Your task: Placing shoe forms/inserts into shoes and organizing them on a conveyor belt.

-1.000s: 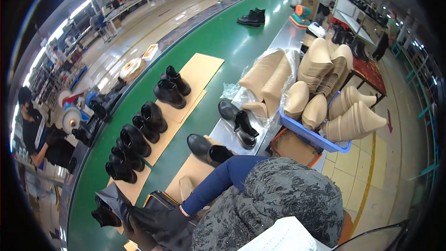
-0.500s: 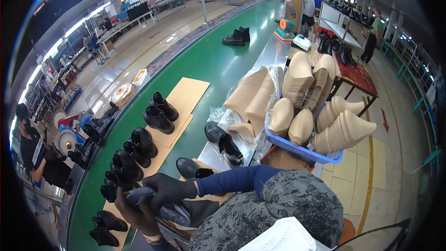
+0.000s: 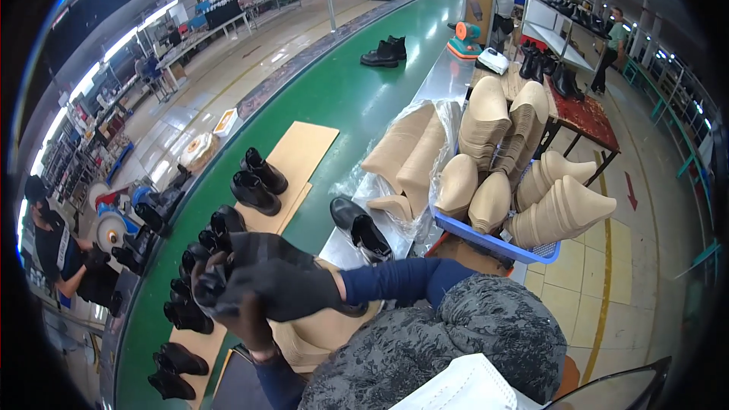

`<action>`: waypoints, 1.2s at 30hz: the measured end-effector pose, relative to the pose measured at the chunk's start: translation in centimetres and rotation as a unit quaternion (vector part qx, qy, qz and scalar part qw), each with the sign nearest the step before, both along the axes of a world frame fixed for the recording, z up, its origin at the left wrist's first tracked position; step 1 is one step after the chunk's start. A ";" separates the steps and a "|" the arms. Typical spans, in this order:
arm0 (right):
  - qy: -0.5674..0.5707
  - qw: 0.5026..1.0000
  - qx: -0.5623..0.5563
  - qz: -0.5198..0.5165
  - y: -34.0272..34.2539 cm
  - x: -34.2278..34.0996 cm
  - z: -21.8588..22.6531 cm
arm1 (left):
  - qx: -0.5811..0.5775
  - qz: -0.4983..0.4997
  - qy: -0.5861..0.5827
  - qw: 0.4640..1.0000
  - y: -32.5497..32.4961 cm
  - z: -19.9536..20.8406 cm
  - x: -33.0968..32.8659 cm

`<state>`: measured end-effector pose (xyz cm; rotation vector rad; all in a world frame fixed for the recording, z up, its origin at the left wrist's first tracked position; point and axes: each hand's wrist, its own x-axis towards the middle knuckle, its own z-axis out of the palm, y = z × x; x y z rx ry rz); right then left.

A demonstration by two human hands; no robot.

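My right hand reaches in from the right in a dark glove and navy sleeve. It is closed around a black shoe, much of which the hands cover. Below it, my left hand, gloved too, curls at the same shoe's near left end; motion blurs its fingers. Just beneath the hands lie tan foot-shaped pieces. Beyond my right wrist stands a pair of black shoes. Several more black shoes line the tan boards to the left and ahead.
A green conveyor belt runs away from me. At right, a blue basket holds stacked tan pieces, with more in clear plastic beside it. Black boots stand farther along the belt. A co-worker works across it.
Both hands have lifted and turned the shoe, its dark upper swinging from below my right hand to beyond it. The tan pieces beneath are now uncovered.
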<state>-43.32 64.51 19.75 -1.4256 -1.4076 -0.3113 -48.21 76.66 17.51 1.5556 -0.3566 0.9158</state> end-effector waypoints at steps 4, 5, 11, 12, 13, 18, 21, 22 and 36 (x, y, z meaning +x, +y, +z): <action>-0.104 0.985 0.062 -0.124 -0.3 -1.1 0.8 | -0.261 -0.059 0.057 0.962 4.5 -1.9 2.0; -0.114 0.988 0.041 -0.098 -1.9 -1.8 0.7 | -0.388 -0.112 0.022 0.915 4.8 -0.9 2.8; 0.574 0.785 -0.084 0.216 -1.6 0.7 -9.9 | -0.389 -0.247 -0.028 0.887 3.9 0.8 1.6; 0.566 0.816 -0.051 0.107 0.2 1.9 -10.7 | -0.374 -0.190 -0.004 0.908 3.0 0.4 1.6; 0.531 0.846 -0.004 0.053 1.5 4.1 -14.7 | -0.359 -0.205 -0.002 0.910 1.7 0.0 1.9; 0.539 0.822 0.146 0.110 -0.3 0.2 -6.7 | -0.327 -0.102 -0.044 0.939 0.0 -0.6 0.7; 0.262 0.962 0.048 -0.057 -1.5 -0.8 -7.6 | -0.114 0.086 0.063 0.988 -0.1 -4.2 1.2; 0.275 0.953 0.088 -0.093 -1.1 -0.4 -11.6 | -0.193 0.011 0.071 0.979 -1.8 -3.4 1.1; 0.650 0.663 0.195 0.316 -6.1 1.8 -10.1 | -0.142 -0.297 0.133 0.935 1.6 -0.8 5.6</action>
